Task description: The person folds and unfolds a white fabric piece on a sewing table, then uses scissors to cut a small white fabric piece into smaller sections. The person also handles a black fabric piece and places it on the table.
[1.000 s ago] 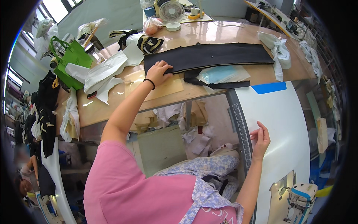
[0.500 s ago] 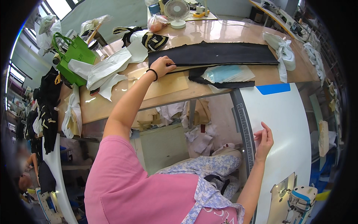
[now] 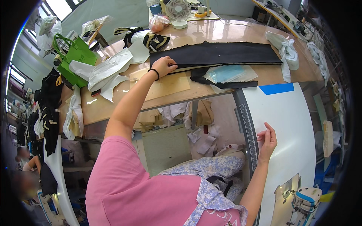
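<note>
A long stack of dark fabric pieces (image 3: 218,55) lies flat on the far table, with pale layers showing along its near edge. My left hand (image 3: 164,67) is closed on the near left corner of this stack, thumb and fingers pinching the edge. Over the white sewing machine table (image 3: 290,124), my right hand (image 3: 267,142) hovers with loosely bent fingers apart and nothing in them. A narrow black fabric strip (image 3: 230,85) lies below the stack, partly over a clear packet with something light blue (image 3: 228,73).
White paper pieces (image 3: 109,73) and a green bag (image 3: 77,56) are on the left. A small fan (image 3: 178,13) stands at the back. White bundled cloth (image 3: 288,54) sits right of the stack. A sewing machine (image 3: 305,201) is at the lower right; another person (image 3: 30,162) is at far left.
My left hand stays at the stack's corner, and my right hand has hardly shifted. At far left, people in the background have changed position.
</note>
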Available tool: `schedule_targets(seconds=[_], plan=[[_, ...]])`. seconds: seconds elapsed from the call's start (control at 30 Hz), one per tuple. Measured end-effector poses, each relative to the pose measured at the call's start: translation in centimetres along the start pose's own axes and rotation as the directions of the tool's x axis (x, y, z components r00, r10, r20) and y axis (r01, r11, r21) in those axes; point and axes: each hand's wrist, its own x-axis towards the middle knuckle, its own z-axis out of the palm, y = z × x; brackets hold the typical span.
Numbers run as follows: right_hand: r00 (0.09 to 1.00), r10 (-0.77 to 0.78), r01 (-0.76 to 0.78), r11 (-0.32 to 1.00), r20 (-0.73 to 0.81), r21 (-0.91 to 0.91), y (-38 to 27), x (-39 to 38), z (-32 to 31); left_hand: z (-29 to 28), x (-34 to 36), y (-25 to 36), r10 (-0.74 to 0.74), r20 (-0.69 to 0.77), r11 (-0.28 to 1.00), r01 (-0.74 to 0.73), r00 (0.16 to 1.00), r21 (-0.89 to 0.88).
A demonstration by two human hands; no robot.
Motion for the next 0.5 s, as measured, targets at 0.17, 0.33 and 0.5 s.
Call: schedule_targets(seconds=[0.17, 0.33, 0.5], plan=[[1.000, -0.001, 0.001, 1.000, 0.002, 0.009, 0.2, 0.0, -0.2, 0.5, -1.0, 0.3, 0.155, -0.129, 0.978, -0.134, 0.979, 0.157], [1.000, 0.003, -0.002, 1.000, -0.006, 0.009, 0.0, -0.1, 0.0, 0.9, -0.9, 0.2, 0.214, -0.195, 0.958, -0.167, 0.957, 0.231], [1.000, 0.004, -0.004, 1.000, -0.011, 0.011, -0.1, -0.1, 0.1, 0.7, -0.3, 0.5, 0.121, -0.198, 0.974, -0.078, 0.973, 0.211]])
